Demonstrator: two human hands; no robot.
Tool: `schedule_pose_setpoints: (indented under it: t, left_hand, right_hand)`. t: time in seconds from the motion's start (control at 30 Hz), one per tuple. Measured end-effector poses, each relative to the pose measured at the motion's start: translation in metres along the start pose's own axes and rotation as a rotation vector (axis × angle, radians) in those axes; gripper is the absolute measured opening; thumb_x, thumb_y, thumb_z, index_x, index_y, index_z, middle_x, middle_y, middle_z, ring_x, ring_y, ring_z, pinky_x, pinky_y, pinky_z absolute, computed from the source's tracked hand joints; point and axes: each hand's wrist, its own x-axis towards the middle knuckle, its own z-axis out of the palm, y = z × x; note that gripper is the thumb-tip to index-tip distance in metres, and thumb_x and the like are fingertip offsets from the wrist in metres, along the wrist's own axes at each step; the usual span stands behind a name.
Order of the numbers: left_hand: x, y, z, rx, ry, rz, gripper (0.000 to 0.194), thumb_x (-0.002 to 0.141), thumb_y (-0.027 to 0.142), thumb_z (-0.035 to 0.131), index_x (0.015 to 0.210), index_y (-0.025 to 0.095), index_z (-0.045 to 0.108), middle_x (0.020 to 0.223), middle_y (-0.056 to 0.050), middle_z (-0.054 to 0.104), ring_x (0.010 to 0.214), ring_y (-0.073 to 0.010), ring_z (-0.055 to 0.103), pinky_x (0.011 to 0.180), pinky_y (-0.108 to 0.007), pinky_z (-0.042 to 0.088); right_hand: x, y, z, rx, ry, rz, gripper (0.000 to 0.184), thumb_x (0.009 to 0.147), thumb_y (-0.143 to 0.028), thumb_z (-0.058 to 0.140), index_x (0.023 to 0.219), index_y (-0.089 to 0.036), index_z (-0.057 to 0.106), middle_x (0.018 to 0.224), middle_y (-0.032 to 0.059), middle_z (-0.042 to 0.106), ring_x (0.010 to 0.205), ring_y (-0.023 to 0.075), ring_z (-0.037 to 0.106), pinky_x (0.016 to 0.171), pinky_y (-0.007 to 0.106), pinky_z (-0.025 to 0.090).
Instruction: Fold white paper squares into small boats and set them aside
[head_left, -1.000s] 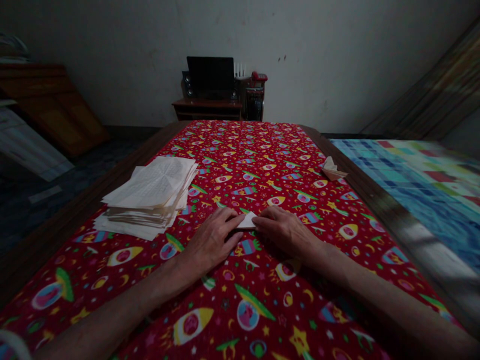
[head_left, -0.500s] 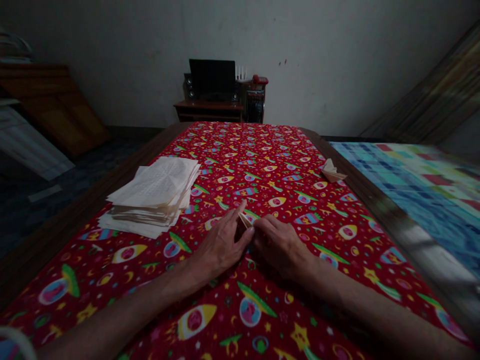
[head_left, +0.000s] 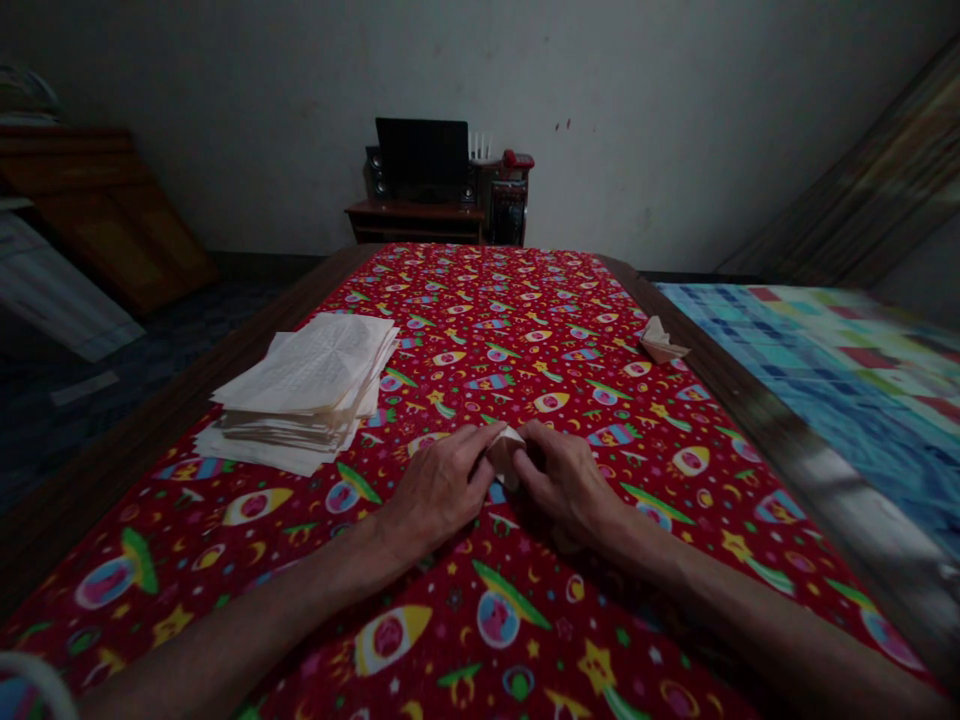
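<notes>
Clamped between the fingertips of the left hand (head_left: 439,492) and the right hand (head_left: 574,485), the small folded paper (head_left: 506,458) sits near the middle of the red patterned cloth (head_left: 517,345). Fingers cover both its side edges; its full outline cannot be determined. The paper stack (head_left: 304,385) lies beyond the left forearm, lower sheets mostly concealed. Both forearms are cut off by the frame. Dim light obscures fold detail.

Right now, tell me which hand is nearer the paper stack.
Left. The left hand is right of the paper stack, closer to the person; the right hand is farther right.
</notes>
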Motion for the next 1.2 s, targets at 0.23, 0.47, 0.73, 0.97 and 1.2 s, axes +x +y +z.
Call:
schedule_pose_setpoints:
  t: [0.23,0.47,0.73,0.97,1.2]
  left_hand:
    - [0.003,-0.001,0.003,-0.048,0.028,-0.007,0.035,0.084,0.014,0.050,0.118,0.019,0.058,0.106,-0.006,0.068,0.096,-0.0203,0.065,0.086,-0.033,0.053]
    - [0.003,0.000,0.006,-0.095,0.061,0.007,0.039,0.082,0.011,0.051,0.119,0.020,0.059,0.105,-0.005,0.070,0.091,-0.0190,0.067,0.085,-0.033,0.054]
    - [0.002,-0.002,0.007,-0.082,0.067,0.008,0.045,0.079,0.010,0.051,0.122,0.020,0.058,0.114,-0.005,0.068,0.101,-0.0196,0.065,0.090,-0.034,0.053]
    - [0.001,-0.003,0.002,0.035,-0.010,-0.023,0.038,0.081,0.013,0.053,0.116,0.024,0.063,0.101,-0.003,0.071,0.090,-0.0193,0.067,0.085,-0.033,0.053]
    - [-0.002,0.000,-0.005,0.201,-0.111,0.045,0.037,0.085,0.016,0.051,0.119,0.025,0.060,0.083,-0.002,0.066,0.077,-0.0195,0.064,0.071,-0.032,0.051]
  right_hand:
    - [0.002,-0.002,0.000,0.024,-0.005,0.075,0.013,0.080,-0.021,0.047,0.068,-0.018,0.050,0.056,-0.0029,0.052,0.048,0.0081,0.044,0.048,0.019,0.029]
    - [0.005,-0.001,-0.001,-0.063,-0.077,0.134,0.006,0.073,-0.019,0.049,0.074,-0.018,0.055,0.059,-0.0017,0.055,0.051,0.0102,0.047,0.050,0.020,0.029]
    - [0.005,0.003,-0.004,-0.112,-0.159,0.113,0.012,0.070,-0.014,0.047,0.076,-0.016,0.057,0.062,0.0013,0.059,0.053,0.0117,0.048,0.051,0.022,0.029]
    - [0.001,0.005,-0.004,-0.317,-0.163,0.002,0.017,0.077,-0.013,0.047,0.088,-0.016,0.060,0.076,0.0054,0.063,0.059,0.0137,0.051,0.051,0.023,0.027]
    - [0.000,-0.001,-0.008,-0.567,-0.222,-0.153,0.014,0.087,-0.016,0.049,0.092,-0.018,0.063,0.082,0.0058,0.060,0.060,0.0138,0.049,0.049,0.026,0.021]
